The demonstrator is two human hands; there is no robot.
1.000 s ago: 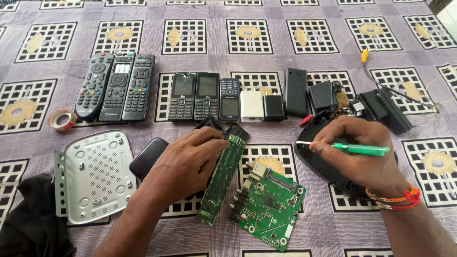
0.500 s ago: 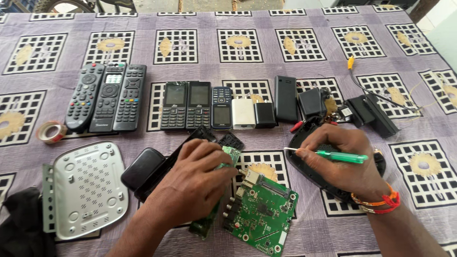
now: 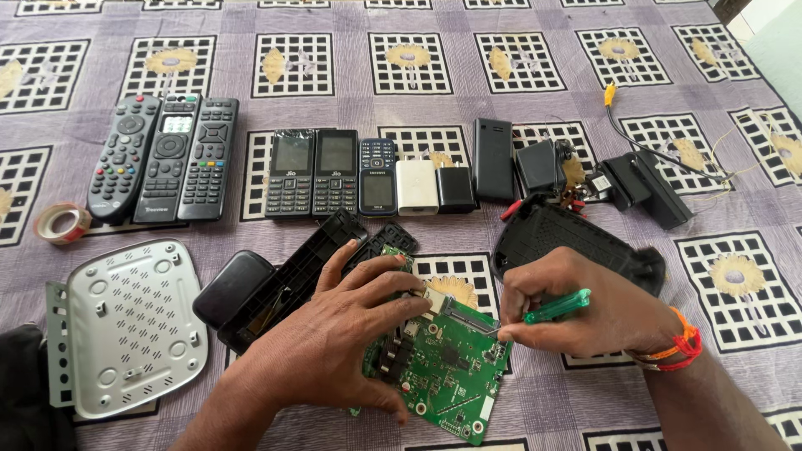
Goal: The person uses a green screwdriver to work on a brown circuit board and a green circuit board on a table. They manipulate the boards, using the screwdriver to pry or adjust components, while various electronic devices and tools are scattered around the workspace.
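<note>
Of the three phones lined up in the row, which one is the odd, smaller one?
The rightmost phone: blue-edged and shorter, beside the white charger block. The other two phones are black and taller.

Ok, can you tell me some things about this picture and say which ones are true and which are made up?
1. The right hand holds a green-handled screwdriver. True.
2. The left hand rests on the green circuit board. True.
3. Five remote controls lie in a row at the upper left. False: there are three remote controls.
4. The roll of tape sits on top of the circuit board. False: it lies on the cloth at the far left, apart from the board.
5. The white perforated cover lies to the left of the left hand. True.
</note>
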